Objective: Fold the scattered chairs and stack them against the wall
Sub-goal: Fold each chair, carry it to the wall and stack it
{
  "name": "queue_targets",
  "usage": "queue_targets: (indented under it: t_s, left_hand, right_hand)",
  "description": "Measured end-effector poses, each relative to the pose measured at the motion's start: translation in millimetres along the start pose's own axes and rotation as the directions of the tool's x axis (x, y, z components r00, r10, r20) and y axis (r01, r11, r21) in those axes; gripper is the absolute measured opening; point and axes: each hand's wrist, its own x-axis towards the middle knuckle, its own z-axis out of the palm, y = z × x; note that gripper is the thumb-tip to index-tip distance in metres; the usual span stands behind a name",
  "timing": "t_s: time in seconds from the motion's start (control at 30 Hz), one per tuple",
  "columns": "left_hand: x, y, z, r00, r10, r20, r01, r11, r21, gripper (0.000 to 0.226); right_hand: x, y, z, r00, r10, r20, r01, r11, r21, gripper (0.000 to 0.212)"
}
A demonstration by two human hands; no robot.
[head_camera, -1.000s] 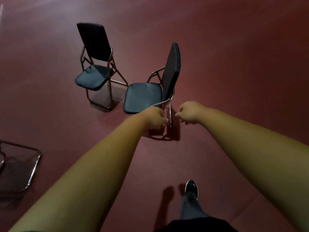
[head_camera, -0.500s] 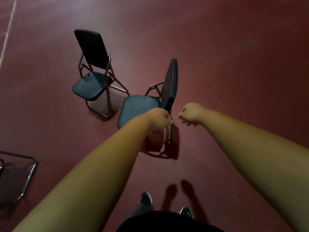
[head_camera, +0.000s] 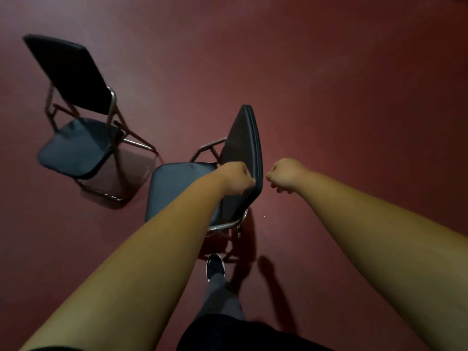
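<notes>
Near chair (head_camera: 177,191) stands unfolded on the red floor (head_camera: 354,97), mid-frame, seat flat, backrest upright and seen almost edge-on. Far chair (head_camera: 76,145) also unfolded, upper left, near the first but not touching it. No wall in view.

Left grip (head_camera: 236,177): fingers curled into a fist, lying over the backrest of the near chair with the knuckles at its right edge; fingertips hidden, so cannot tell if it actually clasps the backrest or only sits in front of it. Right grip (head_camera: 283,174): closed fist, holding nothing, just right of the backrest edge with a narrow gap of floor between them.

Both forearms stretched forward. One dark shoe (head_camera: 215,266) on the floor just behind the near chair's chrome rear legs
</notes>
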Motion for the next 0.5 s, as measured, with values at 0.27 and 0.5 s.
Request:
queue_targets:
  t_s: [0.27, 0.5]
  left_hand:
    - [106.0, -34.5, -52.1, 0.998, -0.022, 0.060, 0.025, 0.999, -0.038, 0.021]
    - [154.7, -34.7, -72.2, 0.988, -0.102, 0.112, 0.121, 0.976, -0.181, 0.061]
  right_hand:
    - [94.9, -44.0, 1.3, 0.969, 0.231, -0.083, -0.221, 0.968, 0.117, 0.038]
    - [107.3, -54.5, -9.6, 0.941, 0.308, 0.139, -0.337, 0.818, 0.466, 0.051]
